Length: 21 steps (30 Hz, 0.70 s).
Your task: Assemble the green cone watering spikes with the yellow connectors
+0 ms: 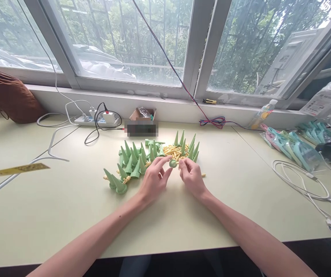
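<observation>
Between my hands is a green cone piece (173, 164), its round end towards me. My left hand (156, 177) is beside it, with thumb and fingers curved apart around its left side; whether they touch it is unclear. My right hand (192, 175) pinches a small yellow peg (178, 162) at the right side of the green piece. Behind them lies a pile of yellow pegs (173, 151), with upright green cones (194, 148) at its right. More green cones (135, 156) stand and lie to the left, and a few with yellow pegs (120, 185) stand nearer me.
A power strip (80, 121) with cables and a small cardboard box (136, 114) are at the back. On the right are a bottle (265, 113), bagged pastel plastic items (296, 148) and a coiled white cable (300, 182). A brown bag (12, 96) sits at the back left.
</observation>
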### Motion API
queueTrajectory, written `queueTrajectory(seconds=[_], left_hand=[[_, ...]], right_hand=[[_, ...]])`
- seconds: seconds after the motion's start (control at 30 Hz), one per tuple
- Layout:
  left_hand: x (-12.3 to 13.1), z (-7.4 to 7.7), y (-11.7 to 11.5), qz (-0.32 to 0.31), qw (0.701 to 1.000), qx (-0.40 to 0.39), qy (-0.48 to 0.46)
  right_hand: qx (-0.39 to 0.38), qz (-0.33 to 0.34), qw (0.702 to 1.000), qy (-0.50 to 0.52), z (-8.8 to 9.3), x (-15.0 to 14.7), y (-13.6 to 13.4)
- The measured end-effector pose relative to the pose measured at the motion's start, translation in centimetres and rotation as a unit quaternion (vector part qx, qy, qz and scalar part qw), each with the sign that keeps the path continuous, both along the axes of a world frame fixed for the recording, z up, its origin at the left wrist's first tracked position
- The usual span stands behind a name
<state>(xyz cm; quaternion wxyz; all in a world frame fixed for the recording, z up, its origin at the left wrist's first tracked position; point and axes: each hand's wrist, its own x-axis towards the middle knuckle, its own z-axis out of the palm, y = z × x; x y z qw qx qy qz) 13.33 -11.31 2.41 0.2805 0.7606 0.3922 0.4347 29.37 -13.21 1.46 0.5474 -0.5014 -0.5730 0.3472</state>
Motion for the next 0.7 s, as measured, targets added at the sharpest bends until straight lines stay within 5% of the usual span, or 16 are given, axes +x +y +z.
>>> queueTrajectory(seconds=[0.13, 0.33, 0.53, 0.7], left_hand=[[0.11, 0.79, -0.09, -0.001, 0.987, -0.145, -0.073], [-0.02, 1.09, 0.11, -0.086, 0.948, -0.289, -0.100], [-0.25, 0.40, 0.23, -0.097, 0.957, -0.263, -0.080], [-0.22, 0.34, -0.02, -0.047, 0.988, -0.138, -0.048]], right_hand=[[0.003, -0.017, 1.000, 0.000, -0.06, 0.18, 0.07], [0.013, 0.033, 0.999, -0.013, -0.15, 0.17, 0.01], [0.014, 0.029, 0.999, -0.017, -0.01, 0.18, -0.02], [0.008, 0.022, 0.999, -0.038, 0.04, 0.16, -0.03]])
